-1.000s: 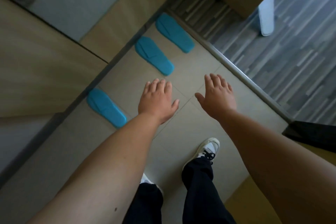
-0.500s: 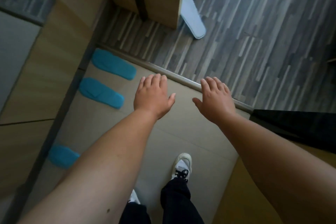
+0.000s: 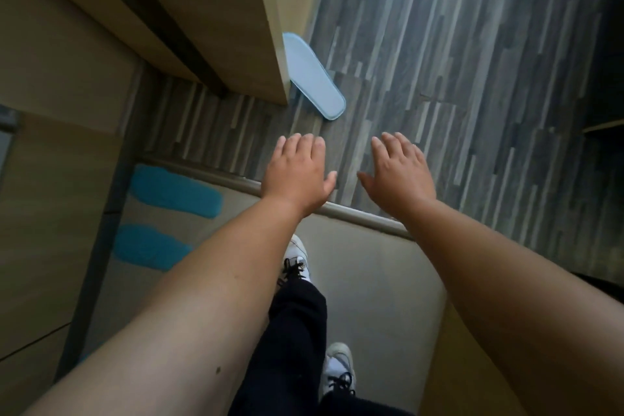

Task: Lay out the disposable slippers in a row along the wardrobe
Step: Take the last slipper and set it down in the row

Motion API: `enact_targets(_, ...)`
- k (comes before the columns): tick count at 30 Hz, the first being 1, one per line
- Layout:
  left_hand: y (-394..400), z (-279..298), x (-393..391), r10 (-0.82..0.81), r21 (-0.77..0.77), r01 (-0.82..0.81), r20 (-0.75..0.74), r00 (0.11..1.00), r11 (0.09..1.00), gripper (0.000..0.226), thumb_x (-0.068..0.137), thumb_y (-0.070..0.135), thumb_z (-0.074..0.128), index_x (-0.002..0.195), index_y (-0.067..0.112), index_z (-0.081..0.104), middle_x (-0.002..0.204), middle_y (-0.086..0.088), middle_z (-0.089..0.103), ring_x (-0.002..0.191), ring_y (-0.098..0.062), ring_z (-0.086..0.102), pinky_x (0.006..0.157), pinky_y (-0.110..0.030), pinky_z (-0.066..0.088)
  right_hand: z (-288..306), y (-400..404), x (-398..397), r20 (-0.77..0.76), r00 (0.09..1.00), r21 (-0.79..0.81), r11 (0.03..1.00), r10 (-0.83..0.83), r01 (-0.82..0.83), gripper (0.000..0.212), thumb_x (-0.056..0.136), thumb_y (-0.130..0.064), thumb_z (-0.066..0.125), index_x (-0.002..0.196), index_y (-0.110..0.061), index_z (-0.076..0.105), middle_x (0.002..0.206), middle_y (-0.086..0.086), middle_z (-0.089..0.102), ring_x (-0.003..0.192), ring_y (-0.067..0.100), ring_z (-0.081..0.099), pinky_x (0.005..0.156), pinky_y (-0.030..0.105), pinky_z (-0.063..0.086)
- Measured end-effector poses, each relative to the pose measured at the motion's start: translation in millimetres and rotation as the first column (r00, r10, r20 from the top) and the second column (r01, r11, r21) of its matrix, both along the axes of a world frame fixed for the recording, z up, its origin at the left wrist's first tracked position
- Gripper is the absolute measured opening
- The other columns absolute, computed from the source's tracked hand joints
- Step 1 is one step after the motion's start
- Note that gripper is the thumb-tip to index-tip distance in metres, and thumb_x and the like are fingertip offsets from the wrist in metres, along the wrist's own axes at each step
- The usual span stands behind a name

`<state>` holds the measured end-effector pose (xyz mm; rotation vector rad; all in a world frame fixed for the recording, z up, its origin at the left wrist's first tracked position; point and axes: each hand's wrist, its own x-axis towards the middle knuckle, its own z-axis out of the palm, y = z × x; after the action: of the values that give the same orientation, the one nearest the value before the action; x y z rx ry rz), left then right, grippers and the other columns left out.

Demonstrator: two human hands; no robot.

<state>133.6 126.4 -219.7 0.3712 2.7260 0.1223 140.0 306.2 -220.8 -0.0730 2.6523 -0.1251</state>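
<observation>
A pale blue slipper (image 3: 312, 76) lies sole-up on the dark plank floor, against the corner of a wooden cabinet (image 3: 216, 10). Two turquoise slippers (image 3: 175, 191) (image 3: 148, 246) lie side by side on the beige tiles by the wardrobe base (image 3: 101, 246) at left. My left hand (image 3: 297, 172) and my right hand (image 3: 398, 172) are held out palm-down with fingers apart and nothing in them, a short way below the pale slipper.
A metal threshold strip (image 3: 354, 213) separates the beige tiles from the plank floor. My legs in dark trousers and white sneakers (image 3: 297, 260) stand on the tiles. A wooden panel edge (image 3: 449, 365) sits at lower right.
The view has swung right and forward: the turquoise slippers slid to the left edge, one dropped out of sight, and the pale slipper came nearer. Both hands stay empty and spread.
</observation>
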Motion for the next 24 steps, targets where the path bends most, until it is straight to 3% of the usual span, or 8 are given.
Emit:
enact_targets(5, 5, -23, -44, 0.04, -0.007, -0.04, 0.04, 0.998, 0.999, 0.063, 0.09, 0.048, 0.043, 0.14, 0.009, 0.035, 0.143, -0.012, 0.044, 0.135, -0.03, 0.037, 0.117, -0.046, 0.021, -22, -3, -52, 0.025, 0.999, -0.029, 0.999, -0.019, 0.02, 0.069, 0.095, -0.049, 0.044, 0.151, -0.014, 0.022, 0.16, 0.009, 0.023, 0.149, 0.028, 0.014, 0.12, 0.043, 0.012)
enact_targets(11, 26, -79, -83, 0.277, 0.029, -0.282, 0.125, 0.953, 0.959, 0.058, 0.091, 0.045, 0.044, 0.137, 0.01, 0.039, 0.141, -0.012, 0.047, 0.132, -0.031, 0.04, 0.113, -0.043, 0.028, -74, 8, -108, 0.076, 0.997, -0.068, 0.997, 0.029, -0.024, 0.067, 0.096, -0.047, 0.045, 0.15, -0.013, 0.026, 0.157, 0.009, 0.03, 0.147, 0.027, 0.02, 0.119, 0.042, 0.017)
enact_targets(13, 33, -108, -106, 0.469, 0.062, -0.488, 0.192, 0.862, 0.871, 0.054, 0.092, 0.043, 0.044, 0.135, 0.009, 0.042, 0.139, -0.014, 0.048, 0.129, -0.032, 0.042, 0.106, -0.043, 0.034, -105, 11, -137, 0.07, 0.995, -0.098, 0.993, 0.068, -0.061, 0.063, 0.095, -0.045, 0.048, 0.146, -0.011, 0.033, 0.151, 0.01, 0.038, 0.143, 0.028, 0.027, 0.116, 0.041, 0.023)
enact_targets(16, 35, -161, -141, 0.694, 0.124, -0.748, 0.3, 0.654, 0.652, 0.054, 0.094, 0.044, 0.046, 0.135, 0.008, 0.044, 0.139, -0.017, 0.048, 0.126, -0.036, 0.046, 0.101, -0.043, 0.038, -155, 9, -182, 0.111, 0.993, -0.171, 0.985, 0.047, -0.027, 0.055, 0.095, -0.04, 0.049, 0.14, -0.011, 0.039, 0.144, 0.011, 0.045, 0.135, 0.03, 0.038, 0.109, 0.041, 0.031)
enact_targets(24, 24, -261, -207, 0.844, 0.283, -0.921, 0.393, 0.366, 0.267, 0.048, 0.095, 0.038, 0.05, 0.131, 0.005, 0.048, 0.133, -0.014, 0.054, 0.121, -0.031, 0.053, 0.097, -0.037, 0.042, -252, -25, -270, 0.172, 0.983, -0.303, 0.947, -0.056, 0.107, 0.057, 0.097, -0.037, 0.051, 0.143, -0.008, 0.036, 0.144, 0.015, 0.043, 0.129, 0.035, 0.044, 0.102, 0.043, 0.038)
